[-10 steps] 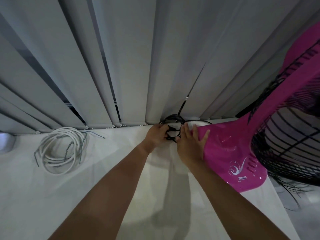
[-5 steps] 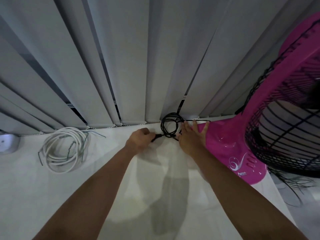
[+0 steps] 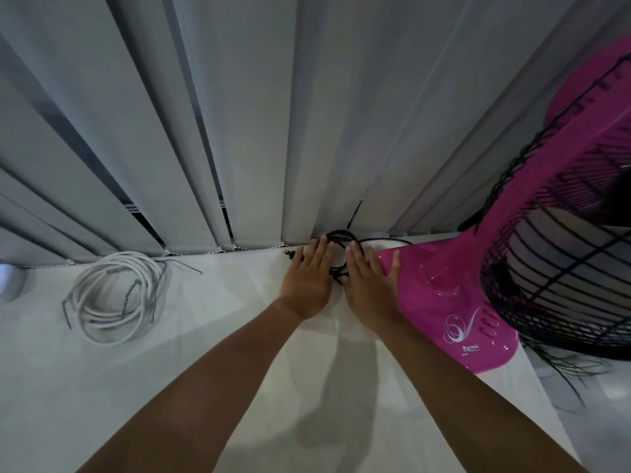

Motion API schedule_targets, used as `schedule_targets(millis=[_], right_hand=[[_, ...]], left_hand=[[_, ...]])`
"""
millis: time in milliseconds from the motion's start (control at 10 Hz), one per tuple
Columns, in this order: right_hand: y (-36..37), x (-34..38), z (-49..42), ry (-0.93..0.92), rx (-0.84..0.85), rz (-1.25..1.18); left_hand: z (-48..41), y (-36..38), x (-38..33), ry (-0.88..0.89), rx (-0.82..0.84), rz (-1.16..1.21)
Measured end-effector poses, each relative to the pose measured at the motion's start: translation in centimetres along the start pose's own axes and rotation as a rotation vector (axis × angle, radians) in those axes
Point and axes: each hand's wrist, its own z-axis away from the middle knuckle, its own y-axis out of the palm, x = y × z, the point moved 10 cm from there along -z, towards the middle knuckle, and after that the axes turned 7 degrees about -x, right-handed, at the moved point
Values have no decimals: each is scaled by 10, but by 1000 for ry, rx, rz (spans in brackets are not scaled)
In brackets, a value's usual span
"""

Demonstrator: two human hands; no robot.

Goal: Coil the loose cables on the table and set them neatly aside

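Note:
A black cable (image 3: 338,237) lies coiled at the far edge of the white table (image 3: 218,329), against the blinds. Its plug (image 3: 289,253) pokes out just left of my left hand. My left hand (image 3: 309,274) lies flat, fingers spread, on the coil's left side. My right hand (image 3: 370,279) lies flat on the coil's right side, its fingers partly over the fan's base. Both palms cover much of the coil. A white cable (image 3: 114,297) lies coiled at the table's left, with thin loose wire ends sticking out.
A pink fan (image 3: 454,285) with a black wire guard (image 3: 560,268) stands at the right, its base touching my right hand. Grey vertical blinds (image 3: 273,131) hang along the table's far edge. A pale rounded object (image 3: 10,283) sits at the far left.
My left hand let go of the plug end, opened and moved right onto the coil. My right hand stayed flat on the coil's right side.

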Motion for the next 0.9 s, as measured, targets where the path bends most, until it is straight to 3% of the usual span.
schedule_targets(millis=[100, 300, 600, 900], right_hand=[[17, 0, -4, -5, 129, 106], [25, 6, -11, -5, 219, 119], [13, 10, -7, 29, 224, -29], [-25, 26, -4, 72, 181, -186]], left_hand=[[-7, 1, -3, 50, -8, -29], [-22, 8, -1, 78, 130, -110], [-15, -6, 0, 113, 113, -122], [13, -39, 7, 13, 111, -204]])
